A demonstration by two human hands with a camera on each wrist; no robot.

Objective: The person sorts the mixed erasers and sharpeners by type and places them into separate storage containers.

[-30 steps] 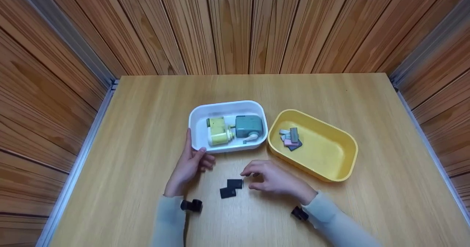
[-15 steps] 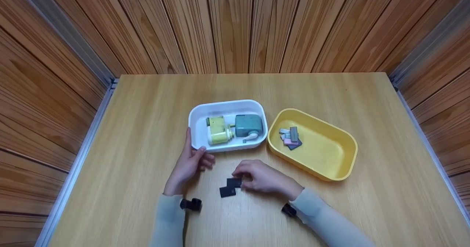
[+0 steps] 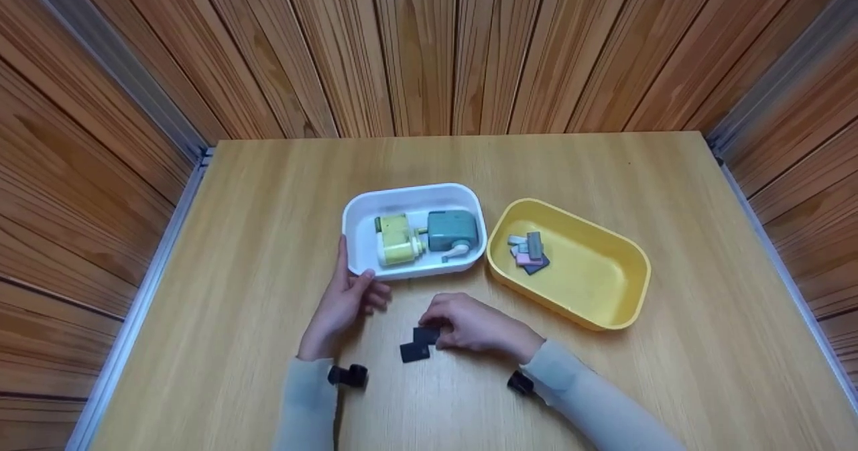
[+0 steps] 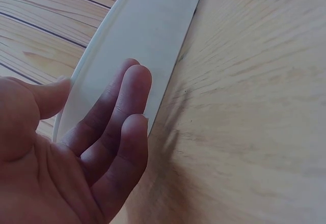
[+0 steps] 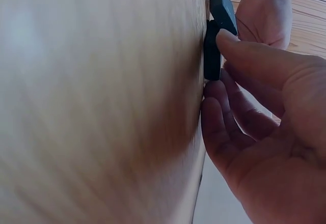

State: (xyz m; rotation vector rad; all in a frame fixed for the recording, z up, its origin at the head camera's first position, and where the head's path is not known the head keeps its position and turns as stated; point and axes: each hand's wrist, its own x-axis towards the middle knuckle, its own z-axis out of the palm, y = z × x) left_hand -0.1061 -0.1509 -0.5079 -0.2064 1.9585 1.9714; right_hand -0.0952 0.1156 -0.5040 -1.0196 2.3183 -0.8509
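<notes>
Two small black rectangular erasers lie together on the table. My right hand (image 3: 477, 324) has its thumb and a finger at opposite edges of the farther eraser (image 3: 424, 335), pinching it. The nearer eraser (image 3: 415, 352) lies against its corner. In the right wrist view the thumb meets a dark edge of the pinched eraser (image 5: 212, 63). My left hand (image 3: 340, 307) rests at the near left corner of a white bin (image 3: 412, 189), its index finger along the side. In the left wrist view the thumb touches the rim and the other fingers are loosely bent before the wall (image 4: 142, 30).
Inside the white bin are a yellow-green pencil sharpener (image 3: 397, 240) and a teal crank sharpener (image 3: 452, 231). A yellow bin (image 3: 590, 273) stands close on its right, with several small grey, pink and white erasers (image 3: 529, 256) heaped at its left end.
My right hand has moved left to the farther black eraser and closed its thumb and finger on it. My left hand stays at the white bin.
</notes>
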